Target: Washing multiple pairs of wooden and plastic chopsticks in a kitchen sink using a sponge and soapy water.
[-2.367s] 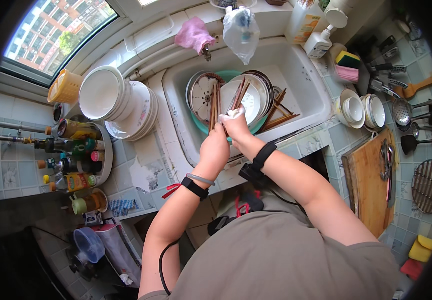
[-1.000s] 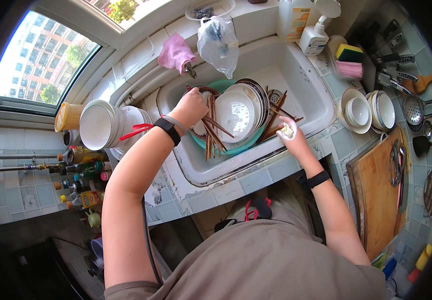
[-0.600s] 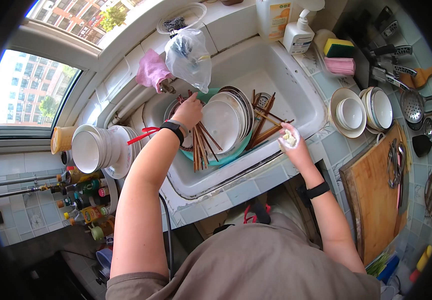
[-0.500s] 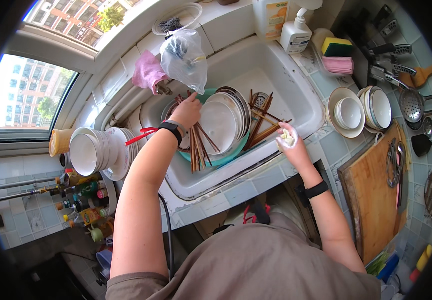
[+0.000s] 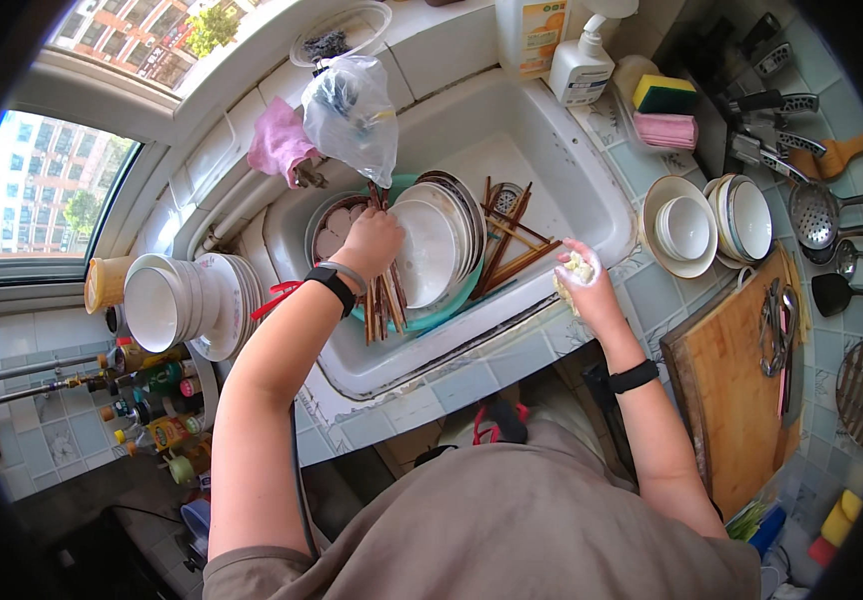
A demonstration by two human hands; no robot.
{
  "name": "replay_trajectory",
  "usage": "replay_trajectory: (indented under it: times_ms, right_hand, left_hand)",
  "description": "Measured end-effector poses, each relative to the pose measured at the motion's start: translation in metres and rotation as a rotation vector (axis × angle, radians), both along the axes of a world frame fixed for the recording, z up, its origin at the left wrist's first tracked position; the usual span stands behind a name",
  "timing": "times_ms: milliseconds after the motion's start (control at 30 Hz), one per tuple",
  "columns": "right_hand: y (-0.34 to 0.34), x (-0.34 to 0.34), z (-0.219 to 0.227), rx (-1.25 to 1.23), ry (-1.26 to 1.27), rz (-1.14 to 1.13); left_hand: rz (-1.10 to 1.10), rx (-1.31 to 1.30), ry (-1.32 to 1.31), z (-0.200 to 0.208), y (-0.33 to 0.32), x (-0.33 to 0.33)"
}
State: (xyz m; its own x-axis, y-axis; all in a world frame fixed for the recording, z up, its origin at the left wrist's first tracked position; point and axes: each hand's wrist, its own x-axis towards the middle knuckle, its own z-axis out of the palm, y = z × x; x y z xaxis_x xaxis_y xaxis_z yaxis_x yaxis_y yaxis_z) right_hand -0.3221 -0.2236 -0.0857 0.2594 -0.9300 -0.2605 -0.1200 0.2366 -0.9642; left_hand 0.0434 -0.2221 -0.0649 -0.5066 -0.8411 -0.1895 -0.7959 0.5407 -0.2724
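Note:
My left hand [image 5: 374, 243] is closed round a bundle of brown chopsticks [image 5: 385, 305], which stick out above and below the fist. It is over the left part of a teal basin [image 5: 444, 318] in the sink. White plates [image 5: 424, 252] lean stacked in the basin beside that hand. At the sink's front right edge, my right hand [image 5: 588, 288] has foam on it and curls round a pale, crumpled, soapy cloth-like wad [image 5: 579, 268]. Just left of its fingers, more chopsticks [image 5: 524, 264] lie crossed in the sink, apart from the bundle.
The white sink [image 5: 592, 190] has a clear plastic bag [image 5: 357, 120] and pink cloth [image 5: 280, 140] hanging at its back left. Stacked bowls [image 5: 157, 308] stand left. Bowls [image 5: 687, 228], a cutting board [image 5: 722, 375] and a pump bottle [image 5: 582, 70] stand right.
The chopsticks in my left hand are gathered closer together and hang more upright. A light chopstick that reached my right fingers now lies lower among the others in the sink.

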Motion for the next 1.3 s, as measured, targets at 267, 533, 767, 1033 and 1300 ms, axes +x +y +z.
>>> replay_trajectory:
  times_ms: [267, 533, 767, 1033, 1300]
  right_hand:
    - [-0.018, -0.024, 0.019, 0.104, 0.071, -0.011]
    - [-0.025, -0.042, 0.018, -0.128, 0.328, 0.153]
    - [-0.028, -0.060, 0.022, -0.117, 0.284, 0.161]
    - [-0.030, -0.066, 0.022, -0.057, 0.286, 0.219]
    - [-0.042, -0.069, 0.026, -0.001, 0.260, 0.244]
  left_hand:
    - [0.479, 0.259, 0.809, 0.032, -0.018, -0.139]
    - [0.762, 0.512, 0.531, -0.152, -0.084, -0.202]
    - [0.587, 0.889, -0.375, -0.143, -0.143, -0.224]
    - [0.759, 0.989, -0.070, -0.168, -0.162, -0.192]
    - [0.435, 0.956, -0.017, -0.146, -0.163, -0.242]
